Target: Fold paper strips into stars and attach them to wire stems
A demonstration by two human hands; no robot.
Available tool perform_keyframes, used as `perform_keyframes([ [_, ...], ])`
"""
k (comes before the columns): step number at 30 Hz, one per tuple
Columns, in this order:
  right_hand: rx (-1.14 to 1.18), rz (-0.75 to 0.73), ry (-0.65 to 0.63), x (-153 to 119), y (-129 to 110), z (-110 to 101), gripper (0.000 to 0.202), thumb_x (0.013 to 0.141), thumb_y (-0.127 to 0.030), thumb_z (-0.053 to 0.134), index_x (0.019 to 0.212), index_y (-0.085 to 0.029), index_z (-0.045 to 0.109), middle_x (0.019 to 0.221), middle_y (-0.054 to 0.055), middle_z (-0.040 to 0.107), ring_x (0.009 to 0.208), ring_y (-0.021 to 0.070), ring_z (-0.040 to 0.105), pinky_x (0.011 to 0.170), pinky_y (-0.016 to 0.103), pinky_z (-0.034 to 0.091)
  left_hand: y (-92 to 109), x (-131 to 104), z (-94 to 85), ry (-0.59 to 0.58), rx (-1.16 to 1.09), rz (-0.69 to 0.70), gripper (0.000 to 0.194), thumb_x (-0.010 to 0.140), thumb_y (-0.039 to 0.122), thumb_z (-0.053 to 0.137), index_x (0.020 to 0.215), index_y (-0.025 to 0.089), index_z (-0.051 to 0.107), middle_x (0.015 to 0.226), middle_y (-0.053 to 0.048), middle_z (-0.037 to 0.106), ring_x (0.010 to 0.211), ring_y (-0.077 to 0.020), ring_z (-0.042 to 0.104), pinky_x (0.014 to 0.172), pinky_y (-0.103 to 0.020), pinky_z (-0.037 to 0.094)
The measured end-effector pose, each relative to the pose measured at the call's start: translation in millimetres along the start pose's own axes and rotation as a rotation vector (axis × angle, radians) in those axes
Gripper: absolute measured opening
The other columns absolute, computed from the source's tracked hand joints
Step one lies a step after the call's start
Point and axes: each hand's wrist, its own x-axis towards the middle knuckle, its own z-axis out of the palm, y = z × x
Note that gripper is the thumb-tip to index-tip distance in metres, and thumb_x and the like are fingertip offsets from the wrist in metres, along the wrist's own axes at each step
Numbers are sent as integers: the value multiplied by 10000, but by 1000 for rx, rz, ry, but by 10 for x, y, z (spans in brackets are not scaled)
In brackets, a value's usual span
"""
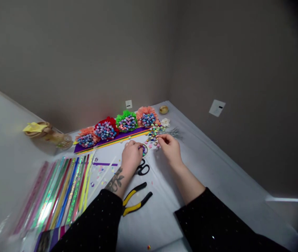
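My left hand is closed at the left rim of a small round container with purple and blue pieces; what its fingertips hold is hidden. My right hand is pinched beside a pile of small colourful folded pieces, and the thing between its fingertips is too small to name. Thin silvery wires lie just behind my right hand. Black-handled scissors rest below the container, partly covered by my left hand.
Pliers with yellow and black handles lie near my left forearm. Shiny paper strips cover the left side. Along the back stand several crepe-paper flowers; a wooden figure is at the far left, a golden object by the corner.
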Motion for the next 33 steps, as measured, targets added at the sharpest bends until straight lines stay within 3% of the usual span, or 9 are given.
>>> perform_keyframes([
  [6,115,30,166,50,-70,-46,208,703,-331,576,781,-145,627,643,-7,570,582,131,480,568,252,397,105,241,68,-78,88,-3,267,800,200,487,931,166,717,978,-134,626,1021,-281,531,868,-366,422],
  [12,150,29,189,62,-82,-63,215,692,-345,578,766,-147,617,625,-16,545,567,121,458,546,243,382,149,309,67,-156,47,-78,255,777,180,487,892,125,707,1006,-177,629,1039,-314,547,859,-405,433],
  [17,118,16,156,49,-51,-91,222,713,-359,565,793,-157,615,640,-8,559,590,132,474,544,240,379,171,345,37,-154,-165,-141,119,671,132,574,723,121,680,937,-173,651,1024,-317,559,867,-390,413],
  [20,96,5,114,41,-72,-112,219,739,-369,550,793,-164,605,632,-9,553,589,136,476,537,240,376,110,313,-73,-142,-406,-155,45,643,155,593,609,150,622,727,-99,640,836,-251,596,751,-326,435],
  [25,71,-4,-80,-86,-169,-49,195,728,-370,610,716,-176,610,599,-21,545,555,128,468,533,245,375,-141,-111,-312,-114,-931,-218,151,718,319,535,718,170,557,612,16,533,534,-95,472,478,-191,343],
  [29,73,59,-455,-423,-246,141,162,710,-334,655,745,-176,646,625,-23,559,547,114,472,525,240,369,-380,-611,-348,-71,-1260,-339,237,676,379,578,718,166,481,679,-3,559,502,-51,436,391,-135,262],
  [31,134,175,-656,-626,-295,270,185,715,-317,640,836,-177,646,596,-46,525,492,94,443,480,222,343,-498,-781,-326,-41,-1471,-422,256,631,320,662,741,157,498,704,1,577,500,-30,445,397,-111,288],
  [33,192,277,-769,-799,-356,412,193,720,-274,605,885,-177,627,560,-72,474,438,72,397,437,201,307,-613,-877,-303,-5,-1712,-514,297,586,240,746,790,148,551,709,12,600,517,-22,491,442,-102,369],
])
